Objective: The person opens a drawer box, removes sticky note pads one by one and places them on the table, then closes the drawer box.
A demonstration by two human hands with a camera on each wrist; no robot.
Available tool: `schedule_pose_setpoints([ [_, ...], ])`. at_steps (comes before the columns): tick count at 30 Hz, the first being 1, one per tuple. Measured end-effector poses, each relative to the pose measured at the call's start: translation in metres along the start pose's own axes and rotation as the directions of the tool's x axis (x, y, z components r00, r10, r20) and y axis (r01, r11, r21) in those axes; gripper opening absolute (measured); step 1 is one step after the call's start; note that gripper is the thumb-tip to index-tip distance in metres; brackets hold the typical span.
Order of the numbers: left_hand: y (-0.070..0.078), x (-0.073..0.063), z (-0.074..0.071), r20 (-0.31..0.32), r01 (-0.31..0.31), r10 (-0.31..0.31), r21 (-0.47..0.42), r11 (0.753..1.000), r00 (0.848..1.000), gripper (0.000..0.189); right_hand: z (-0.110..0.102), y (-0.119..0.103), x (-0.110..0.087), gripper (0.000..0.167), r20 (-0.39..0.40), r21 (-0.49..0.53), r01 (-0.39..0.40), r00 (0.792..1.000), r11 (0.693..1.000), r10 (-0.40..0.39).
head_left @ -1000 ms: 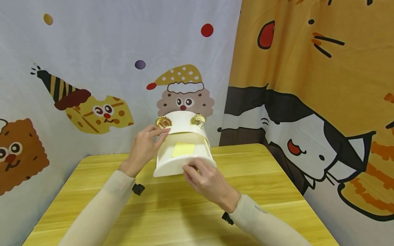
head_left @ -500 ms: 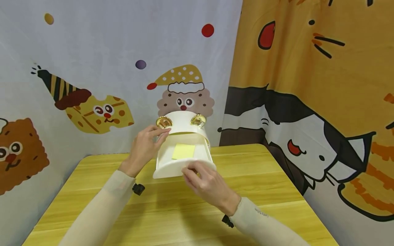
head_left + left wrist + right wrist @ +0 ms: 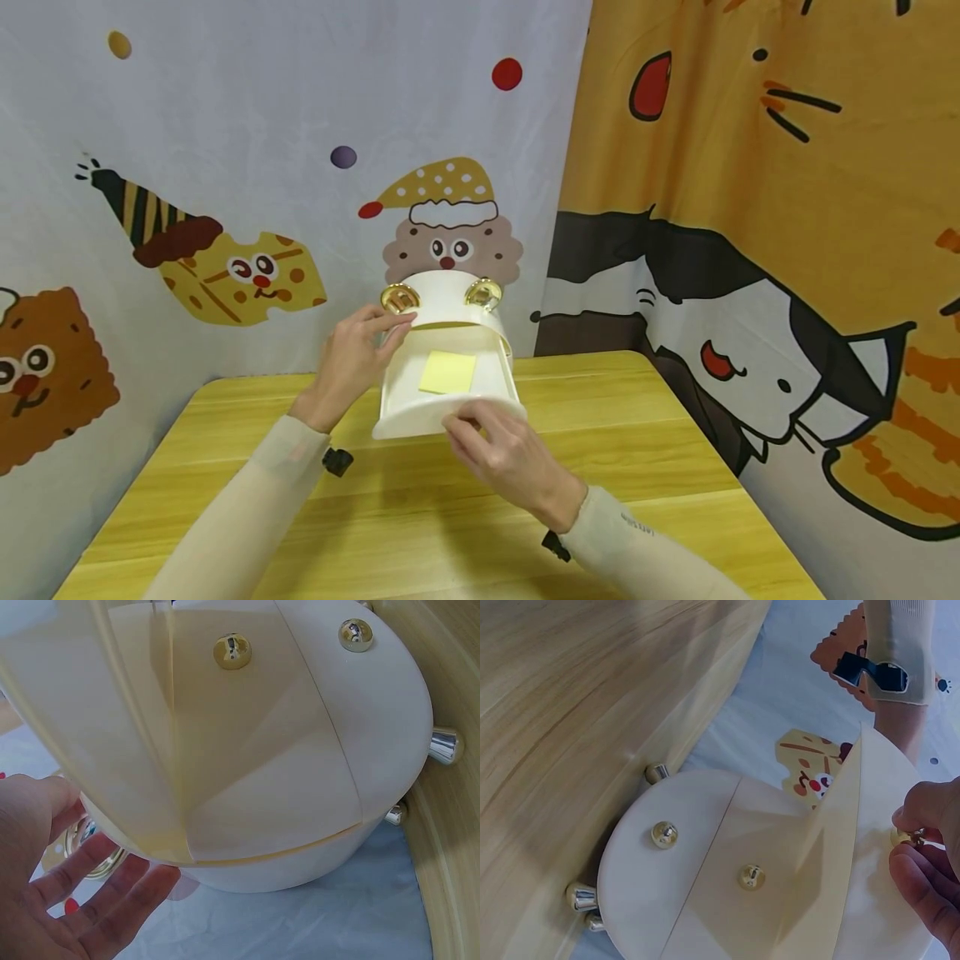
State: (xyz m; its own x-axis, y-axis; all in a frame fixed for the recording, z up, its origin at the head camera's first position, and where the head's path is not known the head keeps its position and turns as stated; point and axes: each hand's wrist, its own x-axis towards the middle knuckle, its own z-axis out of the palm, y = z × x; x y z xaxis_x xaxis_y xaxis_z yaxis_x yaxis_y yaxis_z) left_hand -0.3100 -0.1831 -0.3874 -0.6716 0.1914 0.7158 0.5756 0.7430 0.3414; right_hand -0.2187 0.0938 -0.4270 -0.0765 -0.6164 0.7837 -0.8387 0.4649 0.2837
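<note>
1. Your left hand (image 3: 348, 362) rests against the upper left side of the cream box (image 3: 448, 367), just below a gold ring (image 3: 398, 297); the fingers lie nearly straight along its wall, touching rather than gripping; the left wrist view shows them spread and flat beside the curved shell.
2. Your right hand (image 3: 504, 450) is at the box's near edge; its fingertips are curled and pinch a small gold knob (image 3: 904, 838) on the lifted lid flap (image 3: 448, 412), as the right wrist view shows.
3. The box stands on the wooden table (image 3: 420, 508) near its far edge, close to the cartoon backdrop (image 3: 225, 167); a yellow sticky note (image 3: 447, 372) lies on the open face between your hands.
4. A second gold ring (image 3: 482, 292) sits on the top right of the box; small gold studs (image 3: 664, 834) show on its rounded underside.
</note>
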Motion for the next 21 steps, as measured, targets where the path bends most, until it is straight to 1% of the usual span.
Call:
schedule_pose_setpoints([
  [15,0.0000,-0.0003,-0.0002,0.001,-0.002,0.002,0.018,1.000,1.000,0.024,0.0012,-0.0026,-0.0070,0.021,0.013,0.008,-0.004,1.000,1.000,0.004],
  [21,0.0004,-0.0005,-0.0002,0.007,0.007,-0.007,0.022,1.000,1.000,0.025,0.0014,-0.0033,-0.0098,0.019,0.019,0.015,-0.015,1.000,1.000,0.014],
])
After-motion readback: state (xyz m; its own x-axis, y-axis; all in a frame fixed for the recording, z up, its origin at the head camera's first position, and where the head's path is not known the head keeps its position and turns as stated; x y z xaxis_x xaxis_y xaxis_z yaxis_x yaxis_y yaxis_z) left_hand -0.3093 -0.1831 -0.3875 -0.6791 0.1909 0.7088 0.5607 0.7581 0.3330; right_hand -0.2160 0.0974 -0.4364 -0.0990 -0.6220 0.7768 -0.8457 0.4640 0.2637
